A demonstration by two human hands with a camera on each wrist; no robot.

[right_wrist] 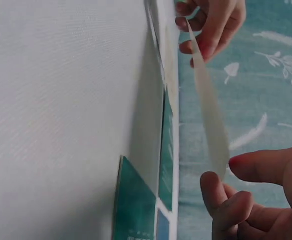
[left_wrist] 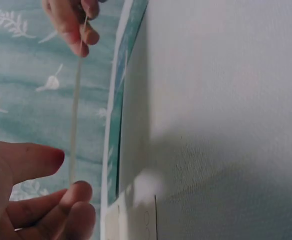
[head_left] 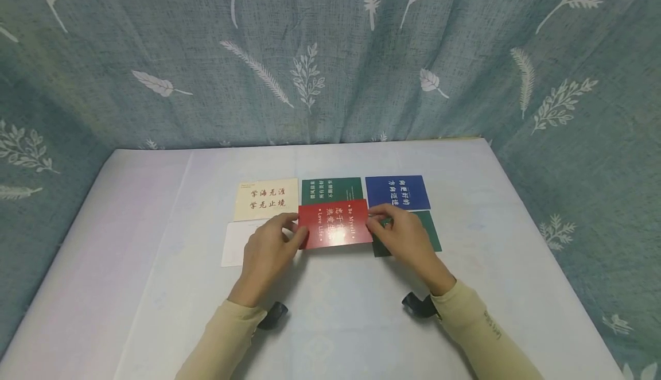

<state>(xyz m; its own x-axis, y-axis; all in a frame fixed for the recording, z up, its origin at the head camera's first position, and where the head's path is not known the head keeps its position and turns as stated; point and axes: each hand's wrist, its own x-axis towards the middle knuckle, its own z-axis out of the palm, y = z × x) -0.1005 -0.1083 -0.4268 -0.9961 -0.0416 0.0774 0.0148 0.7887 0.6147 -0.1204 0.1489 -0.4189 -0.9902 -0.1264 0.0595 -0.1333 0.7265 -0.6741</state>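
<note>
A red card (head_left: 335, 224) with gold lettering hangs just above the white table (head_left: 335, 311), held by both hands at its short ends. My left hand (head_left: 268, 251) pinches its left edge and my right hand (head_left: 400, 233) pinches its right edge. In the left wrist view the card (left_wrist: 76, 115) shows edge-on as a thin pale strip between my left fingers (left_wrist: 61, 207) and the other hand's fingers (left_wrist: 73, 25). The right wrist view shows the same card (right_wrist: 210, 120) edge-on, lifted off the table, between thumb and fingers (right_wrist: 235, 195).
Other cards lie flat around it: a cream card (head_left: 265, 198), a green card (head_left: 331, 190), a blue card (head_left: 397, 192), a second green card (head_left: 431, 233) under my right hand, and a white card (head_left: 234, 244) under my left. A leaf-patterned teal curtain (head_left: 330, 53) hangs behind.
</note>
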